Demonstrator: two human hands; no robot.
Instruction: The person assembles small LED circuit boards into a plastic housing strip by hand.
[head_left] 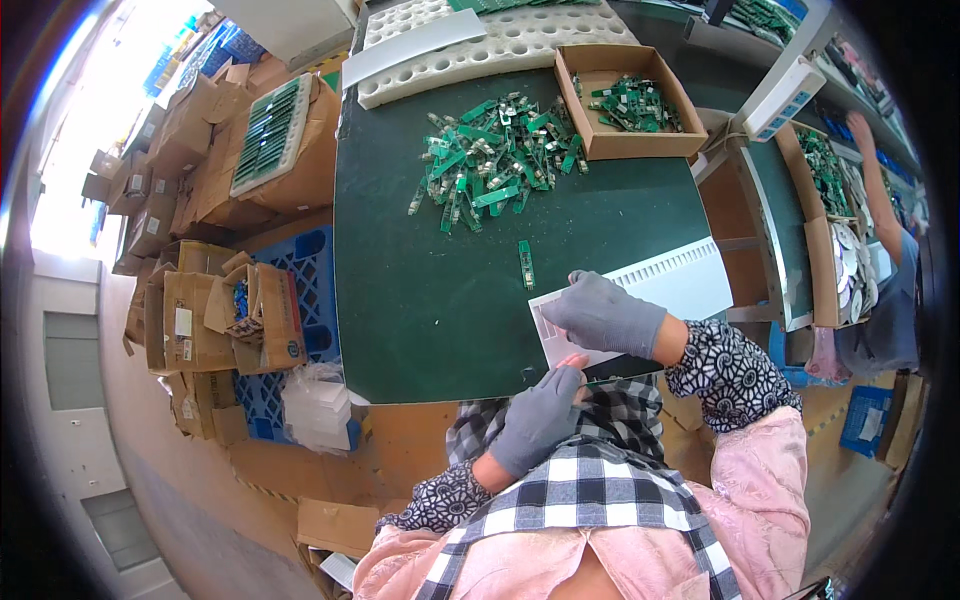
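A white slotted tray (660,285) lies at the table's near right edge, with a row of slots along its far side. Above its left end my right hand (605,318), in a grey glove, is closed with its fingertips pinched; whatever may be in them is hidden. My left hand (540,420), also gloved with bare fingertips, is curled at the tray's near edge, and I cannot make out what it holds. Just beyond the tray's left corner a single small green circuit board (526,265) lies on the dark green table (430,320). Farther off is a heap of similar boards (490,155).
A cardboard box (640,146) with more boards stands at the far right of the table. White foam trays (500,50) lie along the back. Cartons (195,320) and a blue pallet (315,300) are on the left. At right, another person's arm (880,190) reaches over a neighbouring bench.
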